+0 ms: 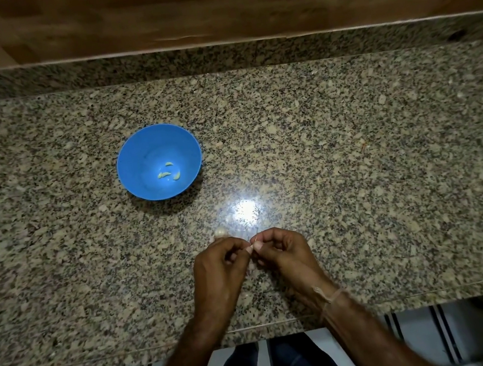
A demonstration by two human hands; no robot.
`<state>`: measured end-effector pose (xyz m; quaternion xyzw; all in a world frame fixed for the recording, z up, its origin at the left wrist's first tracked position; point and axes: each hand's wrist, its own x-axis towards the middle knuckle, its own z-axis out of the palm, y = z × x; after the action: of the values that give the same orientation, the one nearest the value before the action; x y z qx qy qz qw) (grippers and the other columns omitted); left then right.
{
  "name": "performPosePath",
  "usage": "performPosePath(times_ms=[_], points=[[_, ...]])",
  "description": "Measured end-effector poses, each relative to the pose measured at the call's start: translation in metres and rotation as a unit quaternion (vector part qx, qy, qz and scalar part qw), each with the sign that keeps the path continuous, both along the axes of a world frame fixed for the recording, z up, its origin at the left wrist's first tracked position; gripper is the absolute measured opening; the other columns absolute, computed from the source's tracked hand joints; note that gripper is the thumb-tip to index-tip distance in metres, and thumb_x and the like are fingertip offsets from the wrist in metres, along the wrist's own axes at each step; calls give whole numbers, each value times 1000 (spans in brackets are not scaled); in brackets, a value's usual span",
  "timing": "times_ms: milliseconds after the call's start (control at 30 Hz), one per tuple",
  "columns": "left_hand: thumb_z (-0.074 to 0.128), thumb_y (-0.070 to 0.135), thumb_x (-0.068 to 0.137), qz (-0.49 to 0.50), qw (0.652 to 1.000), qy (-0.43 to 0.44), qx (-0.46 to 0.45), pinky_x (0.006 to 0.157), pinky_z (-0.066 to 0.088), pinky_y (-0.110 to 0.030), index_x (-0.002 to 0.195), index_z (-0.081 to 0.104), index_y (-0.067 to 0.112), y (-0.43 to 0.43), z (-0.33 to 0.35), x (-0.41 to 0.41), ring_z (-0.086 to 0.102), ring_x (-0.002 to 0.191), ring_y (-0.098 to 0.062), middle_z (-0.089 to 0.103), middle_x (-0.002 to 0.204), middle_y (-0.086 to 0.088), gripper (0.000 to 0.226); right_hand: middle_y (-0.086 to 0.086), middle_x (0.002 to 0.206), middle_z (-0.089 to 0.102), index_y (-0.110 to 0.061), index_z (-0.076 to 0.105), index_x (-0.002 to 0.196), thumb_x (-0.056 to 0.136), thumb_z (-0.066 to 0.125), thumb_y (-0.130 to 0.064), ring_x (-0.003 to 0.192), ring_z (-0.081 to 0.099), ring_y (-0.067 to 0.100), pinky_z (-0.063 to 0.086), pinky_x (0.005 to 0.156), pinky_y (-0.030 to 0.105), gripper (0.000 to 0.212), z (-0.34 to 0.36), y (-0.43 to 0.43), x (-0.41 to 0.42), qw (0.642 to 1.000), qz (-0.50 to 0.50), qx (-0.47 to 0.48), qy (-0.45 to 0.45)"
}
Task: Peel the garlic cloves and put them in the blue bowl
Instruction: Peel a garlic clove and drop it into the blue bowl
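A blue bowl (pixel 138 154) stands on the granite counter, left of centre, with three peeled garlic cloves (pixel 168 172) in its bottom. Nearer the front edge my left hand (pixel 218 267) and my right hand (pixel 282 255) meet fingertip to fingertip. Both pinch a small garlic clove (pixel 251 245) between thumbs and fingers; it is mostly hidden. A pale garlic bulb piece (pixel 221 233) lies on the counter just beyond my left hand.
The granite counter (pixel 354 150) stretches wide to the right, with a bright light reflection near the hands. A raised granite ledge and wooden wall (pixel 207 3) close off the back. The counter's front edge runs just below my wrists.
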<state>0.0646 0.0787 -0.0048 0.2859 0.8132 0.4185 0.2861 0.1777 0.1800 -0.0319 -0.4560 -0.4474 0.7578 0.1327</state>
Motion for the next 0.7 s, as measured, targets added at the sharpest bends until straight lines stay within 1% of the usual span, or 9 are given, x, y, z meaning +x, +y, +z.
performPosePath(times_ms=[100, 167, 233, 367, 433, 533, 633, 700], points=[[75, 23, 91, -7, 1000, -18, -6, 62, 52, -18, 85, 79, 28, -1, 1, -2, 69, 72, -4, 74, 77, 14, 8, 19, 81, 72, 4, 74, 98, 95, 69, 4, 75, 64, 26, 56, 73, 35, 6, 1, 1, 2, 1000, 4, 3, -2], [76, 20, 90, -7, 999, -34, -1, 62, 49, -13, 83, 79, 28, -1, 2, -3, 68, 71, -3, 74, 76, 16, 10, 20, 79, 70, 5, 74, 97, 94, 69, 4, 74, 62, 28, 56, 70, 34, 6, 3, 2, 3, 1000, 9, 11, -3], [75, 19, 91, -12, 999, -42, 0, 61, 47, -10, 83, 78, 26, -1, 3, -4, 68, 69, -2, 74, 74, 17, 11, 23, 80, 70, 4, 75, 97, 94, 69, 4, 74, 63, 29, 56, 72, 36, 6, 3, 2, 3, 1000, 16, 22, -5], [70, 18, 94, -44, 998, -41, -15, 63, 46, -11, 83, 74, 26, -3, -4, -6, 68, 73, -2, 74, 76, 13, 14, 31, 85, 71, 5, 75, 97, 94, 70, 3, 74, 65, 28, 58, 73, 36, 6, 3, 4, 4, 999, 35, 38, -11], [68, 17, 96, -60, 997, -32, -30, 61, 44, -12, 83, 71, 26, -2, -7, -6, 66, 73, -1, 72, 76, 12, 16, 28, 83, 72, 7, 74, 98, 95, 68, 5, 72, 66, 24, 58, 71, 33, 7, 2, 4, 4, 998, 45, 39, -13], [62, 16, 99, -76, 996, -17, -52, 56, 37, -14, 83, 66, 26, 1, -9, -3, 61, 69, 1, 68, 73, 12, 19, 23, 82, 71, 10, 72, 100, 96, 67, 6, 71, 67, 21, 58, 70, 32, 8, 3, 6, 4, 998, 52, 23, -13], [58, 16, 102, -72, 995, -3, -69, 54, 34, -19, 83, 61, 27, 5, -9, -1, 57, 64, -2, 64, 71, 9, 22, 22, 83, 70, 11, 71, 102, 96, 67, 4, 71, 66, 20, 58, 73, 34, 10, 4, 8, 4, 999, 49, -3, -13], [55, 16, 103, -58, 996, -6, -72, 52, 32, -15, 83, 58, 26, 8, -7, 0, 55, 62, 0, 63, 72, 9, 22, 23, 84, 70, 12, 70, 104, 95, 68, 3, 71, 67, 20, 58, 74, 34, 12, 3, 7, 5, 999, 38, -26, -8]])
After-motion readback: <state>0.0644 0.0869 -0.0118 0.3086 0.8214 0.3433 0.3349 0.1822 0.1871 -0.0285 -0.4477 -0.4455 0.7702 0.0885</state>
